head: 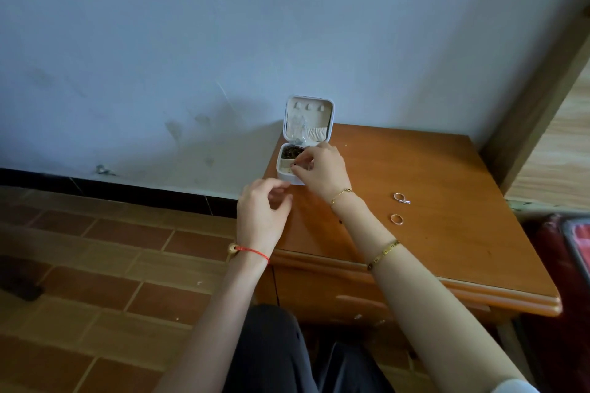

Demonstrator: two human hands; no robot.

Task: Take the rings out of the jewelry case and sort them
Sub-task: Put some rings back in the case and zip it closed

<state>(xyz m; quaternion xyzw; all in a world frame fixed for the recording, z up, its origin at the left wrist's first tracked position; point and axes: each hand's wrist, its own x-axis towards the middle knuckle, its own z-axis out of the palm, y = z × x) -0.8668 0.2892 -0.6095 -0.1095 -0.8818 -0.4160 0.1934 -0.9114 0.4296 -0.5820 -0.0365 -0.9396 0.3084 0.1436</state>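
Note:
A small white jewelry case [286,174] stands open at the back left corner of a wooden nightstand [447,201], its lid [308,118] upright against the wall. Dark beads fill its back left compartment. My right hand [321,167] is over the case with fingertips pinched inside it; what they pinch is too small to see. My left hand [263,210] hovers just in front of the case, fingers curled and apart, holding nothing visible. Two rings lie on the nightstand top to the right: one with a stone [400,197] and a plain band [397,219].
The nightstand has a drawer front [351,297] facing my knees. A blue-grey wall rises behind it, brown floor tiles spread to the left, and a wooden bed frame [539,112] and a red object [568,252] lie to the right.

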